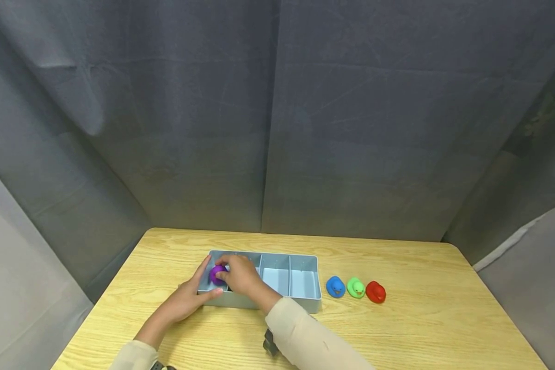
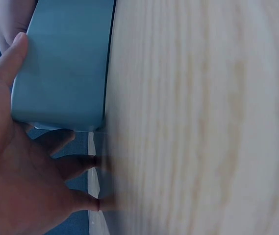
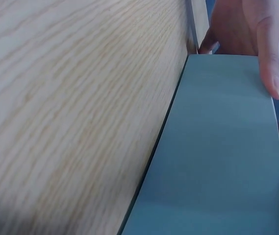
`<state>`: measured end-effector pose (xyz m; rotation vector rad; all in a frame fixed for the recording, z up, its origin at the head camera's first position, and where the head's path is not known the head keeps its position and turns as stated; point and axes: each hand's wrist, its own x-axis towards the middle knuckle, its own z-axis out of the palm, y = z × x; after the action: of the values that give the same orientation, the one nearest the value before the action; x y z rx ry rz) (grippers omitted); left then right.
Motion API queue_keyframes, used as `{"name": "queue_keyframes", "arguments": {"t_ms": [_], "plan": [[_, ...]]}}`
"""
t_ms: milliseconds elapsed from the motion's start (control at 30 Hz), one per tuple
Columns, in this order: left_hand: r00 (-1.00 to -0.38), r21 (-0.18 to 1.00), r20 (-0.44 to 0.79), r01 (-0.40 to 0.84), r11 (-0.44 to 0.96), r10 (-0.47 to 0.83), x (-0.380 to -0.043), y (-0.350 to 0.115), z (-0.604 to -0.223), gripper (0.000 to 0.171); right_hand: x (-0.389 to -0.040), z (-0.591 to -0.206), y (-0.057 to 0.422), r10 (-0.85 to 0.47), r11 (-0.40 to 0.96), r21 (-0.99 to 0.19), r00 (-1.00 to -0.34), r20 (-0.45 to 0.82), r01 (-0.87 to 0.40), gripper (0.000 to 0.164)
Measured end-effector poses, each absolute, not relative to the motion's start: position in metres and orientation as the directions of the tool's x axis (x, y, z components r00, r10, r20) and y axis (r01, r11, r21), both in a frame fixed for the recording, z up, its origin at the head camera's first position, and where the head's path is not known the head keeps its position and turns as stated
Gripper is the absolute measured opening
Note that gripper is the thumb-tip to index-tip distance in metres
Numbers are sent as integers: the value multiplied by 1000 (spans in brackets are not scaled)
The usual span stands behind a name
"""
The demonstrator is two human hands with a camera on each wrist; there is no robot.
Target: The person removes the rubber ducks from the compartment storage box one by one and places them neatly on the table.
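A grey-blue box (image 1: 308,305) with a row of compartments sits on the table. My right hand (image 1: 242,276) reaches into its left end and pinches a round purple toy (image 1: 216,276) between thumb and fingers; the toy is partly hidden, so its exact kind cannot be told. My left hand (image 1: 184,299) spans the box's left end, its fingers fairly straight along the side and the thumb at the front rim. In the left wrist view, the thumb (image 2: 12,61) touches the box's rim and the other fingers spread beside the end wall.
To the right of the box, a blue toy duck (image 1: 335,287), a green one (image 1: 356,288) and a red one (image 1: 376,292) stand in a row on the wooden table (image 1: 425,318). Grey curtains (image 1: 351,128) hang behind the table and at both sides.
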<state>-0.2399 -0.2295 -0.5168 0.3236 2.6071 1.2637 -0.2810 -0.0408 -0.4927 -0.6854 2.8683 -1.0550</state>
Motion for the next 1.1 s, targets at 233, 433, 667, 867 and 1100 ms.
{"name": "queue_keyframes", "arguments": {"t_ms": [233, 433, 667, 867, 1100], "plan": [[-951, 793, -107, 95, 602, 291, -239, -229, -517, 97, -281, -492, -40, -384, 647, -660, -911, 152, -383, 29], [-954, 790, -103, 95, 606, 283, -239, -228, -518, 96, -280, -492, -40, -349, 639, -672, -920, 180, -374, 25], [-952, 793, -104, 95, 602, 288, -239, -230, -517, 96, -274, -479, -35, -363, 620, -675, -909, 205, -400, 25], [-956, 771, -107, 92, 630, 271, -239, -229, -517, 96, -272, -467, -27, -383, 582, -693, -895, 228, -426, 26], [-959, 757, -114, 85, 648, 259, -240, -229, -518, 97, -272, -459, -16, -383, 564, -708, -894, 232, -425, 27]]}}
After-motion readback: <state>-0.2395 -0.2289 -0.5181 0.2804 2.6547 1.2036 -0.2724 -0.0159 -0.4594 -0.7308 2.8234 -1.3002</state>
